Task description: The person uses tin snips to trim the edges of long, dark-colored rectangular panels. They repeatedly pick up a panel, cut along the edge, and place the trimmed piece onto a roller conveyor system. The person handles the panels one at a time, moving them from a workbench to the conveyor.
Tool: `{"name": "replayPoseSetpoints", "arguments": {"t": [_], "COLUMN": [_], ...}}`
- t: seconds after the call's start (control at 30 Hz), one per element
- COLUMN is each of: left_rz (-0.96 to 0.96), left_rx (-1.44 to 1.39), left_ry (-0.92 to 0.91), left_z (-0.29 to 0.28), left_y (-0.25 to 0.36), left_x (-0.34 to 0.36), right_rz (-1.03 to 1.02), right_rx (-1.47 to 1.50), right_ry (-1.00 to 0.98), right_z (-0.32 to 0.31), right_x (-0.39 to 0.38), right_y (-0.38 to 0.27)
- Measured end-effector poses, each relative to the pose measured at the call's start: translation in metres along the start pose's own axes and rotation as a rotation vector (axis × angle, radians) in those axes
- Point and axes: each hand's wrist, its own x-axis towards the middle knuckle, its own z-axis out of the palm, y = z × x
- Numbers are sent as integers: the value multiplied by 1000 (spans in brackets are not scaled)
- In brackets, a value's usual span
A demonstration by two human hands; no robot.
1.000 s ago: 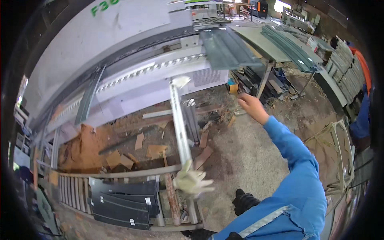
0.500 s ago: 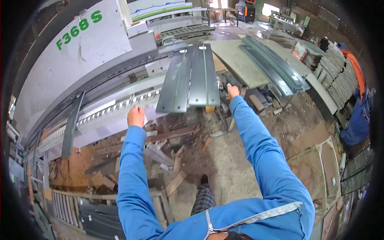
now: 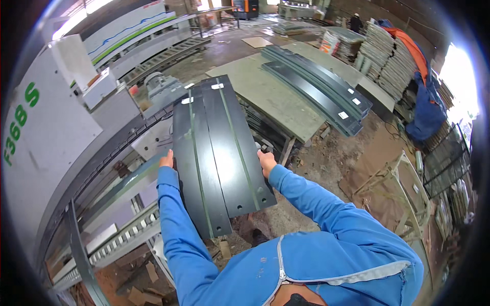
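Note:
Two long dark grey panels, a left panel (image 3: 193,153) and a right panel (image 3: 232,148), lie edge to edge in front of me. Each has a greenish lengthwise groove, a white label toward its far end and holes at its near end. The left one reaches nearer to me. My left hand (image 3: 167,159) grips the outer left edge, its fingers partly hidden by the panel. Opposite it, my right hand (image 3: 266,162) closes round the outer right edge, with the fingers passing underneath out of sight.
On the left stands a large white machine (image 3: 43,115) with a toothed rail (image 3: 120,239). Ahead right, a stack of similar dark panels (image 3: 319,89) lies on a pale board (image 3: 291,112). Further right are piled grey bundles (image 3: 383,58), blue and orange cloth (image 3: 426,109) and a light frame (image 3: 408,196).
Both hands have come onto the sides of the two panels and gripped them. The panels have come nearer to me, and my view has turned to the right.

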Motion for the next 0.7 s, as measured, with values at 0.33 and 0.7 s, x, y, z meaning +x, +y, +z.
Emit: {"name": "replayPoseSetpoints", "arguments": {"t": [0.33,0.7], "left_rz": [189,242], "left_rx": [37,-297], "left_ry": [70,-278], "left_z": [0,37], "left_y": [-11,26], "left_x": [-27,-73], "right_rz": [-42,60], "right_rx": [107,207], "right_ry": [-107,-60], "right_z": [-94,-253], "right_x": [-27,-19], "right_y": [-70,-131]}}
